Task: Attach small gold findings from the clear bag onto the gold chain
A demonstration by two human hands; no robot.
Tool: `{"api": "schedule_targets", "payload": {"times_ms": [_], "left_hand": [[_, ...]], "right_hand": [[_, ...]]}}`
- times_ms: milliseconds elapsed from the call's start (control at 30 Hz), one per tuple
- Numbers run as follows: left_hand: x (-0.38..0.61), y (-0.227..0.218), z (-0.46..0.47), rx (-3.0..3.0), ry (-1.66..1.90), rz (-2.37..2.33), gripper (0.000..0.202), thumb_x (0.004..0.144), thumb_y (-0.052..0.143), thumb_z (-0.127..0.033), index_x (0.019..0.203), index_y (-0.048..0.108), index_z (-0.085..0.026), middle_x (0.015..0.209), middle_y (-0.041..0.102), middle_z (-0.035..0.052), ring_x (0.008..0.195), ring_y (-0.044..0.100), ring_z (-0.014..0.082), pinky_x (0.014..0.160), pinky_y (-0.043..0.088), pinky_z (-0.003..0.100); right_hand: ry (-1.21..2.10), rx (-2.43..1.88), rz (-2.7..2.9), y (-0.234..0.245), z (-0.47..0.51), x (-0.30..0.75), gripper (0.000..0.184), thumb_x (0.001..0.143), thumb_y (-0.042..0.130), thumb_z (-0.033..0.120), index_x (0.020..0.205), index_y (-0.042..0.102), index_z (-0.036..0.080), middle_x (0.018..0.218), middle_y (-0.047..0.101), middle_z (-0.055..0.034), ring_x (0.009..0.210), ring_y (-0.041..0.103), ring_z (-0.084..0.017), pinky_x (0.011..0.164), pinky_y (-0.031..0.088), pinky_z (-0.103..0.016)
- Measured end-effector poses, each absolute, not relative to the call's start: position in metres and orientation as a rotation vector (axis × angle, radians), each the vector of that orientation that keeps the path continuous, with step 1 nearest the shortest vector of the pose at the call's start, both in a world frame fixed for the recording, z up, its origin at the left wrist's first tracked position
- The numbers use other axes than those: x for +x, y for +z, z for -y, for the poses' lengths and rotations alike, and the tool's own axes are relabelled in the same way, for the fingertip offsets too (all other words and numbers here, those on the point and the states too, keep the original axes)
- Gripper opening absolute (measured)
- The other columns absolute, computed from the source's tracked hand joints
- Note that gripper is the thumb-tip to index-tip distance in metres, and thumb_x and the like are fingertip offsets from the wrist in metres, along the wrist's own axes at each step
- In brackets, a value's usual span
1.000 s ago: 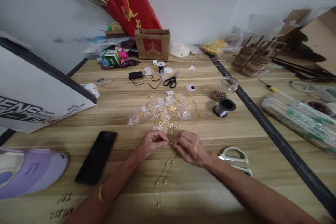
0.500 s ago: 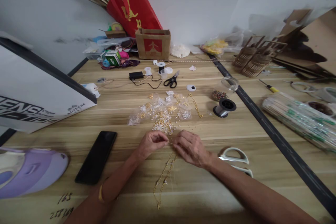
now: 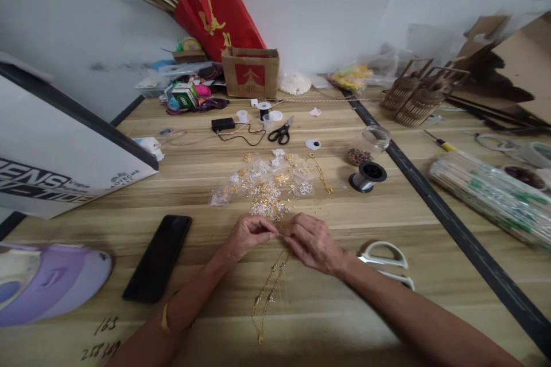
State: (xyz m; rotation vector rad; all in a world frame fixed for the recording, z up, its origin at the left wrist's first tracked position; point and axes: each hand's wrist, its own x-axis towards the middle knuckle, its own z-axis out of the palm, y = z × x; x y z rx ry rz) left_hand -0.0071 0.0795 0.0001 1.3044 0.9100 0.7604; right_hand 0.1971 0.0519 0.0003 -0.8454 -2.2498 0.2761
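Observation:
My left hand (image 3: 247, 236) and my right hand (image 3: 313, 242) meet fingertip to fingertip over the wooden table (image 3: 327, 309), both pinched on the top end of a gold beaded chain (image 3: 267, 292). The chain trails down from the pinch toward me and lies on the wood. Just beyond my fingers lies a heap of small gold and white beads and findings in clear bags (image 3: 269, 183). A short gold chain piece (image 3: 321, 173) lies to the right of that heap.
A black phone (image 3: 157, 264) lies left of my arms, white-handled scissors (image 3: 387, 264) lie to the right. A wire spool (image 3: 367, 176), bead dish (image 3: 359, 155), black scissors (image 3: 280, 132), a white box (image 3: 51, 149) and a purple cap (image 3: 47, 284) surround the spot.

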Motion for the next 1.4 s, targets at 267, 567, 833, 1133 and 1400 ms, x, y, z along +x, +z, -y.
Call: {"api": "schedule_targets", "payload": {"times_ms": [267,567,833,1133,1400], "left_hand": [[-0.006,-0.0009,-0.0801,1.288,0.755,-0.892,0.016,0.063,0.076,-0.025,0.069,0.07,-0.012,0.069,0.07,0.0044,0.063,0.061,0.0119,0.062,0.046,0.021],[-0.0056,0.0008,-0.0792,1.326,0.728,-0.912,0.02,0.064,0.076,-0.03,0.07,0.069,-0.011,0.07,0.07,0.006,0.064,0.062,0.0136,0.062,0.048,0.023],[-0.005,-0.0005,-0.0785,1.333,0.746,-0.893,0.018,0.064,0.075,-0.027,0.07,0.069,-0.011,0.071,0.07,0.0052,0.066,0.062,0.0135,0.065,0.048,0.023],[-0.0041,0.0013,-0.0773,1.356,0.77,-0.92,0.019,0.064,0.076,-0.029,0.071,0.071,-0.012,0.073,0.071,0.0059,0.068,0.063,0.015,0.067,0.05,0.025],[-0.0037,0.0022,-0.0776,1.36,0.765,-0.936,0.019,0.063,0.076,-0.03,0.069,0.071,-0.012,0.071,0.071,0.0064,0.067,0.063,0.0154,0.066,0.05,0.026]], "right_hand": [[0.296,-0.831,2.262,-0.0008,-0.0513,0.1976,0.009,0.089,0.046,0.017,0.086,0.055,0.015,0.075,0.056,-0.0066,0.07,0.048,-0.018,0.062,0.04,-0.03],[0.284,-0.826,2.256,-0.0007,-0.0513,0.1971,0.008,0.089,0.046,0.017,0.086,0.054,0.016,0.074,0.055,-0.0058,0.069,0.048,-0.017,0.061,0.04,-0.029],[0.314,-0.826,2.261,-0.0001,-0.0504,0.1973,0.007,0.089,0.047,0.017,0.089,0.053,0.017,0.076,0.056,-0.0062,0.071,0.049,-0.018,0.062,0.041,-0.031],[0.329,-0.806,2.254,0.0003,-0.0513,0.1968,0.007,0.089,0.047,0.015,0.09,0.054,0.015,0.077,0.057,-0.0064,0.072,0.051,-0.018,0.063,0.042,-0.03],[0.326,-0.821,2.261,0.0017,-0.0511,0.197,0.007,0.089,0.046,0.016,0.089,0.053,0.016,0.077,0.057,-0.0064,0.071,0.05,-0.018,0.062,0.042,-0.03]]}}
